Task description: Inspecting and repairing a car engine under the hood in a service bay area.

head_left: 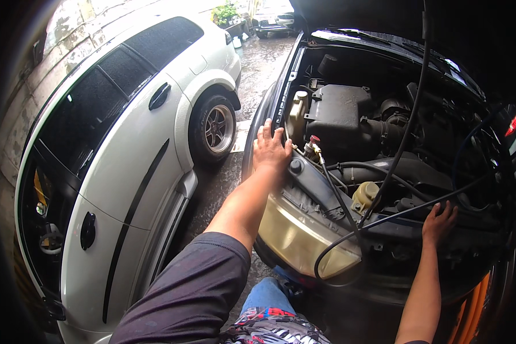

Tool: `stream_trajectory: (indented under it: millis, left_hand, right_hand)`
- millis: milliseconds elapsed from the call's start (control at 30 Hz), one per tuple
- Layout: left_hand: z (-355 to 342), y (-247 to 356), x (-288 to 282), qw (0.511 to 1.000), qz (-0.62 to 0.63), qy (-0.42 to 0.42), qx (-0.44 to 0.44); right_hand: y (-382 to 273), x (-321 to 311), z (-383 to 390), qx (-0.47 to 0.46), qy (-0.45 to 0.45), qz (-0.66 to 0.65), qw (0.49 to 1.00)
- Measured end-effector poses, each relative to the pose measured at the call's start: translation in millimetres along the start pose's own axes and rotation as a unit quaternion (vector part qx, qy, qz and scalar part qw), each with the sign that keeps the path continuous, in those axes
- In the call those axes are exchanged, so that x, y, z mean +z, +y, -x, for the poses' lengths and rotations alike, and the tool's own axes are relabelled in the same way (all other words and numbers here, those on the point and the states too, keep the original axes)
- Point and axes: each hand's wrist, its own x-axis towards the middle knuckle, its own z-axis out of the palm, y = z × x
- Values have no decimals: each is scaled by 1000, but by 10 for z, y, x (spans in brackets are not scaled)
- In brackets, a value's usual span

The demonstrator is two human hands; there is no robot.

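An open engine bay lies in front of me. My left hand (271, 150) rests with fingers spread on the fender edge, above the yellowed headlight (304, 241). Just right of it, a red-capped hose coupling (313, 143) is joined to a thin black hose (333, 192). My right hand (440, 222) lies on the dark front panel of the bay, fingers apart, by a black hose that crosses the front. Neither hand appears to hold anything. Between them sits a yellowish capped reservoir (365, 196). A black box-shaped cover (338, 109) and a pale reservoir (297, 112) stand farther back.
A long black hose (413, 114) hangs down over the engine from above. To my left a white car (149, 200) is parked close by, with wet ground (264, 57) between the vehicles. Orange slats (473, 309) show at the lower right. Another vehicle (273, 22) stands far back.
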Motion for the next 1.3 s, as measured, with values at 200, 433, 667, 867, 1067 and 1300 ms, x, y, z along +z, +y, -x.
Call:
stream_trajectory:
  millis: [200,433,667,867,1067,1300]
  left_hand:
    - [-6,9,-18,1000,2,-8,-4]
    - [-10,4,-12,1000,-3,1,0]
    - [2,16,-30,1000,6,-7,-4]
    - [0,2,-2,1000,2,7,5]
    - [-2,-17,22,1000,0,15,11]
    - [-2,-22,25,1000,1,16,6]
  right_hand:
    - [-7,-15,-5,-2,-6,1,1000]
    - [1,-2,-12,0,-10,8,1000]
    - [14,10,-6,4,-13,8,1000]
    - [25,29,-7,0,-3,8,1000]
    - [5,-3,-8,1,-10,7,1000]
    - [-32,-35,-2,4,-15,4,1000]
